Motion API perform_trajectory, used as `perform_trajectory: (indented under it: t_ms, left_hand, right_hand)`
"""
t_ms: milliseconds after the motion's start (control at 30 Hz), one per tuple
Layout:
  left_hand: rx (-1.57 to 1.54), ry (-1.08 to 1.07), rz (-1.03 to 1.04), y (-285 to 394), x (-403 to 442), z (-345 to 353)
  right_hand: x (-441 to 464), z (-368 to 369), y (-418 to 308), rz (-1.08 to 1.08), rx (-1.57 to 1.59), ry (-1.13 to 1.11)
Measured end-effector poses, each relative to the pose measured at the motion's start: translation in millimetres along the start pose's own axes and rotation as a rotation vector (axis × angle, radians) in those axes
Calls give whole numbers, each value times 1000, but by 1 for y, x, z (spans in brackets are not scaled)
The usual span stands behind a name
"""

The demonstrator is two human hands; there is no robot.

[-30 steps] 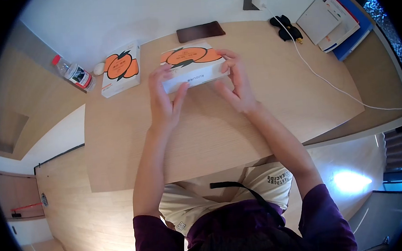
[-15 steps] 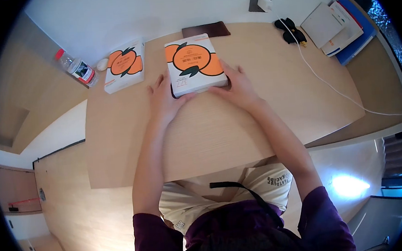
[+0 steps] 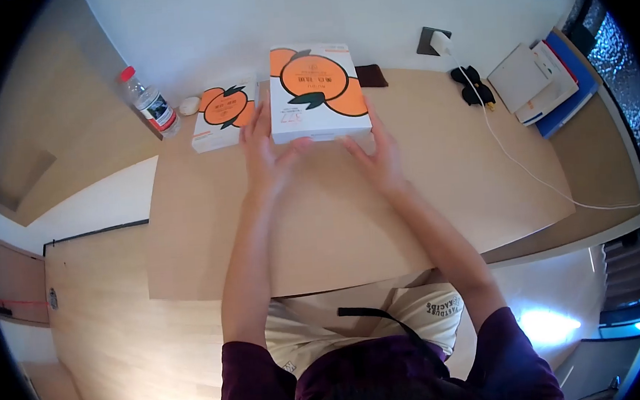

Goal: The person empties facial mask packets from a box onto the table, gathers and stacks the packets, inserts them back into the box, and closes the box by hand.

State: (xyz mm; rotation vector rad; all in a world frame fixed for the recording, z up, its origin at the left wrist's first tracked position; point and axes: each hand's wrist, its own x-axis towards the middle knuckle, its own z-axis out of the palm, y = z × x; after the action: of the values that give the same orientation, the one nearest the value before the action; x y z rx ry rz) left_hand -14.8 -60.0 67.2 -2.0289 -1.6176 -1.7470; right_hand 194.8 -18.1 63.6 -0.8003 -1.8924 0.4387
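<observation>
A white box with orange fruit pictures (image 3: 315, 86) is held between my two hands above the desk, its printed face turned up toward me. My left hand (image 3: 267, 153) grips the box's left side, with the thumb at the near edge. On the other side, my right hand (image 3: 379, 152) grips the right side and near corner, thumb along the near edge. Most of the fingers are hidden behind the box sides. Just left of my left hand lies a second, similar box (image 3: 225, 114) on the desk.
Left of the second box are a bottle with a red cap (image 3: 151, 104) and a small white round object (image 3: 190, 105). A brown case (image 3: 372, 76) lies behind the held box. Sunglasses (image 3: 473, 88), a white cable (image 3: 511, 151) and papers with a blue folder (image 3: 566, 97) are at the right.
The held box first turned its printed face toward me, then rose closer, now covering much of the brown case. The camera view has shifted, so the desk items appear lower and further right.
</observation>
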Motion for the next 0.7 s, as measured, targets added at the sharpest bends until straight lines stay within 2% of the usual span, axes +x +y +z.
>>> perform_trajectory:
  t_ms: [67, 167, 233, 267, 333, 433, 533, 633, 700]
  left_hand:
    - [179, 91, 55, -2, 5, -20]
    - [433, 256, 31, -26, 3, -53]
    - [427, 328, -54, -61, -4, -69]
    - [421, 364, -95, -82, -9, -73]
    - [194, 423, -199, -118, -23, -74]
    - [-109, 640, -318, -122, -27, -68]
    - [-189, 675, -302, -120, -23, -57]
    - [-64, 572, -406, -112, -12, -60]
    - [81, 607, -506, -108, -7, -55]
  right_hand:
    - [9, 20, -12, -63, 38, 37]
    - [27, 72, -27, -153, 137, 130]
    - [34, 119, -27, -231, 187, 189]
    - [36, 135, -29, -90, 134, 52]
    - [34, 165, -30, 193, 26, -228]
    - [26, 198, -21, 31, -481, -166]
    - [24, 171, -15, 62, -254, -380]
    - [20, 152, -21, 77, 7, -382]
    - [19, 152, -24, 85, -47, -407]
